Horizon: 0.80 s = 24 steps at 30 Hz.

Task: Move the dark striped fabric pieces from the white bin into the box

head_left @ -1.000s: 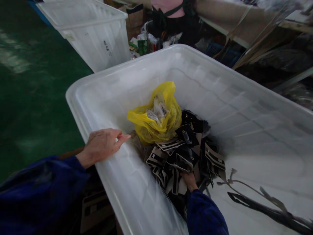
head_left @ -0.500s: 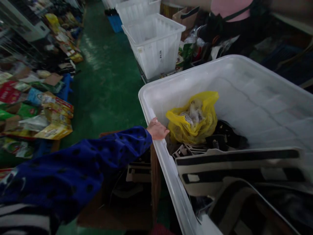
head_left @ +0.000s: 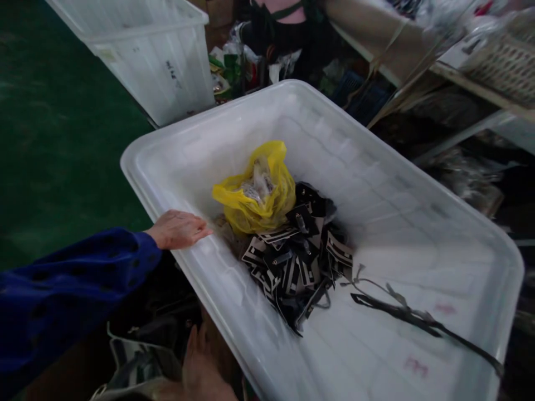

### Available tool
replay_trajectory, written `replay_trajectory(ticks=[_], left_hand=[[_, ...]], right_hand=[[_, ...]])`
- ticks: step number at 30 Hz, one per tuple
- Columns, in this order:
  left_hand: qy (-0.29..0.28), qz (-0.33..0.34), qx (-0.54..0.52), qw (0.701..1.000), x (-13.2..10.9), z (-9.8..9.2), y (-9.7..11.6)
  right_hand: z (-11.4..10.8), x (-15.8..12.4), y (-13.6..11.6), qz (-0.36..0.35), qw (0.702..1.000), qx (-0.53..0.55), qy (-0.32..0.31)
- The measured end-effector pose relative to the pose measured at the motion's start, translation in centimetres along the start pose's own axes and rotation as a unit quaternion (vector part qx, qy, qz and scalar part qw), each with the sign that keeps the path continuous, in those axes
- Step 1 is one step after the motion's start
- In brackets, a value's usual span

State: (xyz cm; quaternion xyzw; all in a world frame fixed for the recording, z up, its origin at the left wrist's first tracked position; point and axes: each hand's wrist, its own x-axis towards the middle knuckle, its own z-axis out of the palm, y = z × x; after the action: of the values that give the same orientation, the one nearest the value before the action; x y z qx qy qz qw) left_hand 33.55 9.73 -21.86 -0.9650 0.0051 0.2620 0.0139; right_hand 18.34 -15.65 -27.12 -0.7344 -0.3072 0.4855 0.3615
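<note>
My left hand (head_left: 179, 229) lies flat on the near rim of a large white plastic bin (head_left: 292, 94), fingers stretched out and gripping nothing. Inside the bin, a knotted yellow plastic bag (head_left: 254, 192) sits against a heap of black-and-white card pieces (head_left: 298, 262). A long dark strap (head_left: 413, 320) trails across the bin's floor to the right. My right hand (head_left: 204, 367) is low at the bottom edge, outside the bin's near wall, next to a pale shiny bag (head_left: 134, 362). Its fingers are hidden, so I cannot tell whether it holds anything.
A second white bin (head_left: 154, 61) stands on the green floor (head_left: 50, 139) at the back left. Another person in dark clothes (head_left: 284, 28) is behind the large bin. Cluttered shelving with a woven basket (head_left: 501, 67) runs along the right.
My right hand was in the card heap, then raised a bunch of pieces near the camera; now it is down outside the bin. My left hand has stayed on the rim.
</note>
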Motion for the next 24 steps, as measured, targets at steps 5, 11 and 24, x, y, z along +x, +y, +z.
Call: replay_trajectory(ticks=[5, 11, 24], left_hand=[[0.005, -0.037, -0.004, 0.999, 0.3, 0.3, 0.0], [0.011, -0.063, -0.008, 0.998, 0.9, 0.7, -0.1], [0.038, -0.093, -0.036, 0.994, 2.1, 2.5, -0.9]], right_hand=[[-8.5, -0.1, 7.0, 0.075, 0.988, -0.008, 0.137], [-12.4, 10.5, 22.4, 0.289, 0.932, -0.105, 0.191], [-6.2, 27.0, 33.4, 0.320, 0.876, -0.214, 0.292]])
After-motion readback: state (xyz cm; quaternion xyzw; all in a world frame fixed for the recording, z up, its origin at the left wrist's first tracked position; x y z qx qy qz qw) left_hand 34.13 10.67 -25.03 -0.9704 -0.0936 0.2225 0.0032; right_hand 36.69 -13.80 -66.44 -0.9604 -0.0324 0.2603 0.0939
